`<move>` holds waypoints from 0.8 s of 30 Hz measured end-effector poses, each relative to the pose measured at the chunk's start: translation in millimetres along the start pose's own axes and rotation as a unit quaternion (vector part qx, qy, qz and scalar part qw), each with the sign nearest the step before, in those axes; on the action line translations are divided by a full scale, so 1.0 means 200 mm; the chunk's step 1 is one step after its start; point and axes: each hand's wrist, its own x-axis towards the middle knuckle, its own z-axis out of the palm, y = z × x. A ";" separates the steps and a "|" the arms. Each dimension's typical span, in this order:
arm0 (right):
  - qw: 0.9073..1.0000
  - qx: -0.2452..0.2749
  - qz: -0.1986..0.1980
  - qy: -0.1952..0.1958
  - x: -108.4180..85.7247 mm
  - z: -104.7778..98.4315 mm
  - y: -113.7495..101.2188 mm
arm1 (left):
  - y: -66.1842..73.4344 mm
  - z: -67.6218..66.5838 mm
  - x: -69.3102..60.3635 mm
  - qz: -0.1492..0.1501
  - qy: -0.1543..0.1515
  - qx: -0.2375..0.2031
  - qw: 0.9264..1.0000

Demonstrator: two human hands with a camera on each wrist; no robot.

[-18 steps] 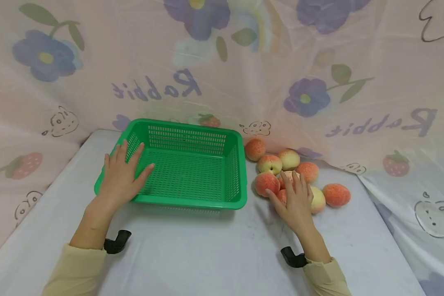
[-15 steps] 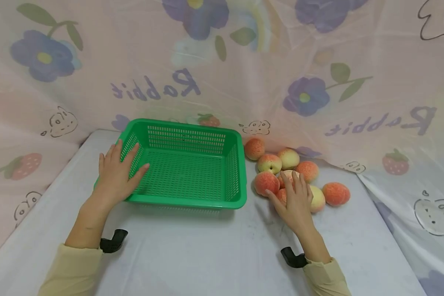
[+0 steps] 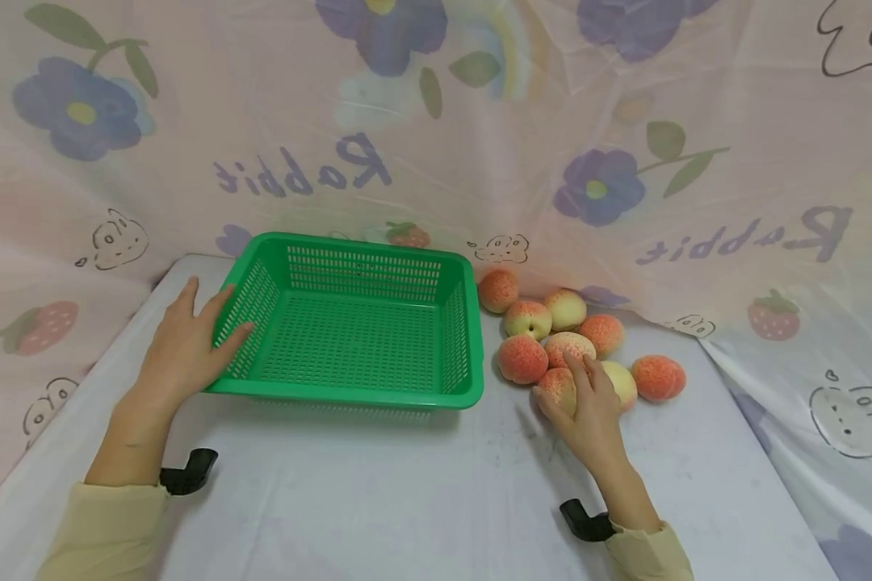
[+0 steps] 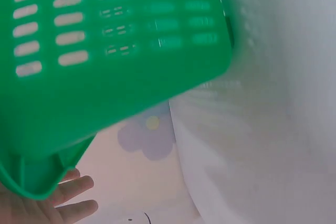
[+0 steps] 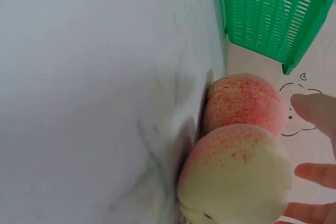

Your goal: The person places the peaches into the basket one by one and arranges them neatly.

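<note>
A green plastic basket (image 3: 356,398) with slotted walls stands on the white-covered table. Beside its left wall is my left hand (image 3: 178,343), fingers spread and thumb over the rim; the left wrist view shows the fingertips (image 4: 79,186) beyond the basket's corner. To the right lie several peaches (image 3: 528,320). My right hand (image 3: 592,420) hovers at the front of that group, thumb and fingers parted above a yellow-red peach (image 5: 236,177). In the right wrist view a gap shows between thumb and peach. A redder peach (image 5: 244,100) lies just behind it.
A printed curtain (image 3: 436,145) with flowers and rabbits hangs close behind the basket and peaches. One red peach (image 3: 659,378) lies apart at the far right. A black wrist mount (image 3: 189,472) sticks out from the left wrist, another (image 3: 584,520) from the right.
My left hand has moved left, from over the basket's inside to its left edge. My right hand has drawn back slightly toward me, uncovering the middle peach. The peaches have hardly moved.
</note>
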 end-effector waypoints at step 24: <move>0.992 0.034 0.114 -0.047 -0.04 -0.04 -0.01 | -0.14 -0.03 0.02 -0.035 -0.060 -0.133 0.989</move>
